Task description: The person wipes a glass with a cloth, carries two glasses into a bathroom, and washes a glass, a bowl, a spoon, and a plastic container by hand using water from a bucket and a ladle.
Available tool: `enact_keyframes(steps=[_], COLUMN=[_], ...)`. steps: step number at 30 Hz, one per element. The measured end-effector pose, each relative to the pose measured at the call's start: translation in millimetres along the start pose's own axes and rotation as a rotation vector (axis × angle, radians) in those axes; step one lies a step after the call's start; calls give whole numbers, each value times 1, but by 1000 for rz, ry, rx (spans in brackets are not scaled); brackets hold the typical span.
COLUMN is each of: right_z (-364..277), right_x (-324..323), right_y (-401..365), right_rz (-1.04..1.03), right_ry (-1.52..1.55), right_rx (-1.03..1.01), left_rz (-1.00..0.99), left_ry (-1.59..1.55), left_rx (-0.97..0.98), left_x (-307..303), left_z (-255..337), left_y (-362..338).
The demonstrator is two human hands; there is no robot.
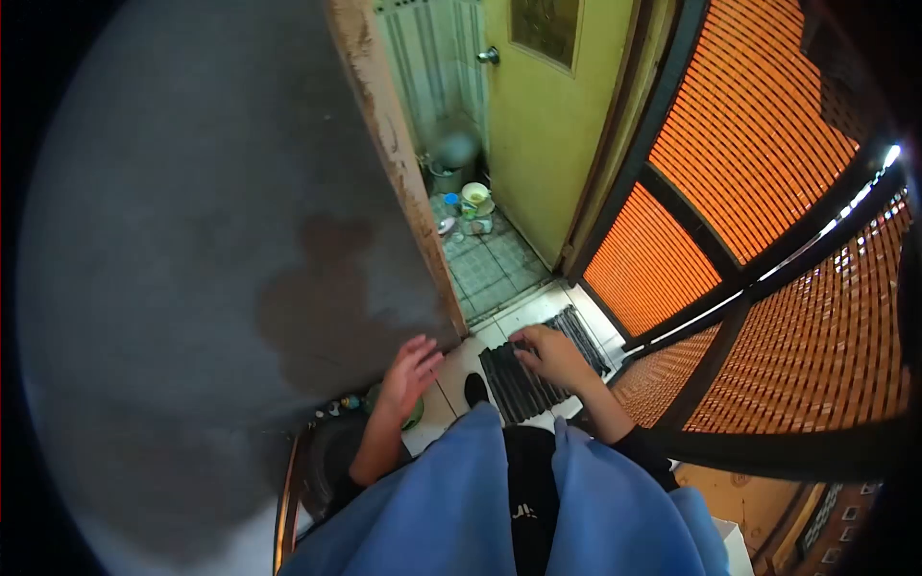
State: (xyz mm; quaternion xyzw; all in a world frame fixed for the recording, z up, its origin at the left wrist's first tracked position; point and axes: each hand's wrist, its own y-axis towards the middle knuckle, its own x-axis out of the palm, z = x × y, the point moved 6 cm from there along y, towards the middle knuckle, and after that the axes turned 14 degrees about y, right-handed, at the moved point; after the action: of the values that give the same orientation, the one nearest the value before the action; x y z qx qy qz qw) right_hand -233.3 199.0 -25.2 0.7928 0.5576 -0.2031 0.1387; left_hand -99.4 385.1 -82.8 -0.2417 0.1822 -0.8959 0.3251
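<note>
My left hand (411, 374) is raised in front of the grey wall (192, 240), its fingers apart and nothing in it. My right hand (552, 355) hangs above a dark striped mat (523, 386) on the tiled floor, fingers loosely curved and apart, holding nothing visible. The two hands do not touch each other. Below them show the blue garment (423, 499) that I wear and one dark shoe (475, 389) beside the mat.
Ahead, a yellow-green door (557, 125) stands open onto a tiled room with a bucket (447, 178) and several containers on its floor. An orange lattice screen (730, 125) lines the right side. A wooden door frame (399, 163) edges the wall.
</note>
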Motion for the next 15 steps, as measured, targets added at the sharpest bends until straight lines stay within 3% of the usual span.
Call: enact_keyframes(steps=[3,6,12,15], right_z=[-19,-7,32,73], right_x=[-24,-34,-64,-95], right_y=[56,102,175,210], right_rz=[-12,15,-10,15], right_ry=[52,-31,58,75], right_rx=[4,-68,-68,-5], left_rz=[-155,-178,-100,87], left_ry=[65,78,59,151], left_rx=[162,130,67,143], left_x=[28,44,73,73], left_z=[66,97,105,112], left_y=[57,110,206,248])
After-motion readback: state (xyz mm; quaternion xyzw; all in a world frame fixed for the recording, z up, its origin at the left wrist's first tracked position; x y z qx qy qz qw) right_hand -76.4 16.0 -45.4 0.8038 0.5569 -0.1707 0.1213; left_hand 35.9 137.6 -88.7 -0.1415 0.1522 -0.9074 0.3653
